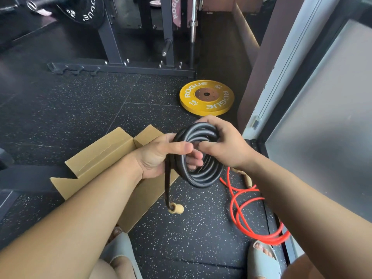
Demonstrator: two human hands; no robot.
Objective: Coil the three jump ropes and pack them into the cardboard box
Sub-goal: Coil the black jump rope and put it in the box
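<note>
The thick black rubber jump rope (201,174), coiled, is gripped by the left hand (159,156) and right hand (223,141) near the open brown cardboard box (100,158). Judged springy, it is best clamped across all loops.

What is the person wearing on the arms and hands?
Nothing that shows. The left hand and right hand are bare, with no gloves, rings or watch, and the left forearm and right forearm have no sleeves in view.
</note>
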